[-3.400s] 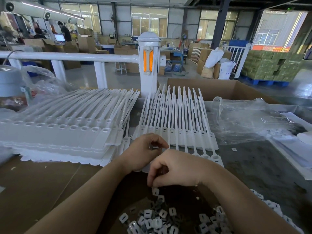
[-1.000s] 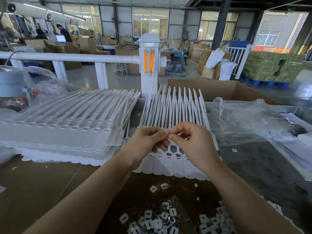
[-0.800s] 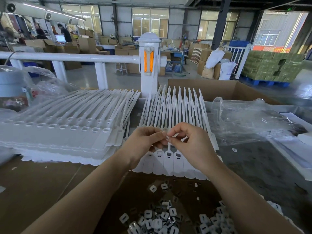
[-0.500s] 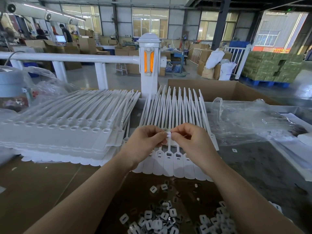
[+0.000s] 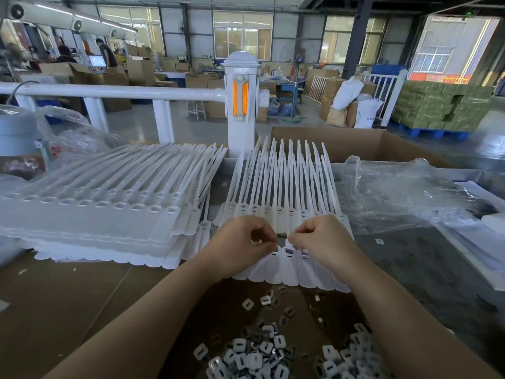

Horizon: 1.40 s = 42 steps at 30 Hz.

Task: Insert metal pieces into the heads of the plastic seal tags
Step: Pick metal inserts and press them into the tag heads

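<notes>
Fingers (image 5: 269,237) of the left hand (image 5: 240,242) are curled with thumb and forefinger pinched together just over the tag heads; fingers (image 5: 296,236) of the right hand (image 5: 325,239) are curled and pinched the same way. Fingertips of both hands nearly meet above one head. What is pinched is too small to make out; a metal piece is presumed in one pinch.

Tags (image 5: 284,266) are laid in a joined row directly under the fingers, heads just below the fingertips, straps fanned out beyond them. More tags are stacked (image 5: 109,214) well left of the left fingers. Loose pieces (image 5: 259,354) are heaped nearer than the fingers, between the forearms, on the table (image 5: 54,302).

Step judged: a piece is being lined up and pressed into a head slot near the row's middle. Empty slots are seen in the heads under the fingertips, so the row is judged unfinished. Next move calls for the piece to be squared to the slot and pushed down until seated, the head being steadied by the other hand; then a fresh piece is to be picked from the heap.

Pose: both forearms are reached forward and converge, wrists held low over the row, backs of hands up, knuckles raised.
</notes>
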Motion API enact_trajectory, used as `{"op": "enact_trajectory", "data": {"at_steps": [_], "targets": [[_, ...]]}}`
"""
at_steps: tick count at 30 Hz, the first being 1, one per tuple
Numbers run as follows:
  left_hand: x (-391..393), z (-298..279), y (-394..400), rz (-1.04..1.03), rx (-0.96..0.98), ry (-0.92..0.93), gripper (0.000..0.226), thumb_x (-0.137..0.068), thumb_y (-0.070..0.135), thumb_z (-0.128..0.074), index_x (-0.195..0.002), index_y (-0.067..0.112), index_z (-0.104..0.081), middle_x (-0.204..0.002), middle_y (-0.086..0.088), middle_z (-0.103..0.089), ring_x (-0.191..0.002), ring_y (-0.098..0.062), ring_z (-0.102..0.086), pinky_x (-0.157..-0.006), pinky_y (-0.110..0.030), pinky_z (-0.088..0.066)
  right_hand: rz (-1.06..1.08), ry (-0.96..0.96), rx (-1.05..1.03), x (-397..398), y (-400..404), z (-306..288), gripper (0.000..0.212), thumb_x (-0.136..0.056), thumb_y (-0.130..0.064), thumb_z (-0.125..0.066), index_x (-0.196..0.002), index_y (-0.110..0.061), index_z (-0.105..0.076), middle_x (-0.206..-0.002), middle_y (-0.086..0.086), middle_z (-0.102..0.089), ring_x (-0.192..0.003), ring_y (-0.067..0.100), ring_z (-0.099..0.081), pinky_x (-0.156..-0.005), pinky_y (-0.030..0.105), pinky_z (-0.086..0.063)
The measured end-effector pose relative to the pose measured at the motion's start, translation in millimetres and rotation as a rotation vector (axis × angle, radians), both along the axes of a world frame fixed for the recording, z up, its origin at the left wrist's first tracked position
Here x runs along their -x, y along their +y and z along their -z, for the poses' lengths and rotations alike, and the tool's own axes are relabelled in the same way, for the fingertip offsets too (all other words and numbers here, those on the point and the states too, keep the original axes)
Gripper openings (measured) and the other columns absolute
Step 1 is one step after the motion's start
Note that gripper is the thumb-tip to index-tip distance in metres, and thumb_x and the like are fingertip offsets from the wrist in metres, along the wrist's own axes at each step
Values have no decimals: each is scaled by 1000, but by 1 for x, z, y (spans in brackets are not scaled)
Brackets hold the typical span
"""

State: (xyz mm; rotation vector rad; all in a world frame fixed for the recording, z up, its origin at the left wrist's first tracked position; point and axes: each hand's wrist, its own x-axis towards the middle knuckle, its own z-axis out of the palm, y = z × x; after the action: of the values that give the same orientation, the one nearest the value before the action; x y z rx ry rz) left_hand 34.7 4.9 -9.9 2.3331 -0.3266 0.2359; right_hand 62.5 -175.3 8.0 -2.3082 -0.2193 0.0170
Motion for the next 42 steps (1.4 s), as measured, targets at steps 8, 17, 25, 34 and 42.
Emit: {"op": "enact_trajectory", "data": {"at_steps": [8, 17, 25, 34, 42], "targets": [[-1, 5, 4, 86, -183, -139, 7, -85, 25, -74, -91, 28, -74, -94, 13, -63, -89, -2, -59, -83, -29, -53, -1, 45, 65, -2, 0, 3, 10, -84, -14, -71, -76, -16, -76, -75, -7, -70, -73, 6, -64, -59, 21, -48], [0, 5, 4, 108, -258, -189, 7, -89, 29, -70, -96, 29, -71, -96, 12, -62, -89, -3, -56, -82, -30, -52, -55, 41, 148, -1, 0, -1, 9, -86, -14, -69, -79, -19, -71, -79, -9, -66, -75, 4, -59, -57, 18, -39], [0, 4, 4, 112, -288, -194, 11, -89, 29, -70, -100, 29, -70, -98, 12, -63, -92, -4, -55, -84, -31, -51, -56, 11, 210, 1, 2, -3, 12, -85, -10, -67, -83, -21, -66, -82, -7, -63, -80, 10, -60, -65, 23, -47], [3, 2, 5, 189, -450, -218, 33, -95, 29, -56, -127, 40, -58, -107, 8, -58, -99, -9, -51, -88, -30, -46, 8, 93, 86, -1, 3, -6, 19, -92, -12, -54, -86, -16, -71, -83, 5, -71, -82, 22, -67, -77, 39, -56], [1, -2, 1, 217, -610, -248, 39, -96, 28, -46, -131, 43, -53, -103, 8, -48, -94, -11, -44, -86, -32, -42, 5, 68, 84, -2, 3, -3, 19, -91, -16, -55, -80, -20, -69, -76, -2, -69, -74, 16, -66, -71, 35, -56]]}}
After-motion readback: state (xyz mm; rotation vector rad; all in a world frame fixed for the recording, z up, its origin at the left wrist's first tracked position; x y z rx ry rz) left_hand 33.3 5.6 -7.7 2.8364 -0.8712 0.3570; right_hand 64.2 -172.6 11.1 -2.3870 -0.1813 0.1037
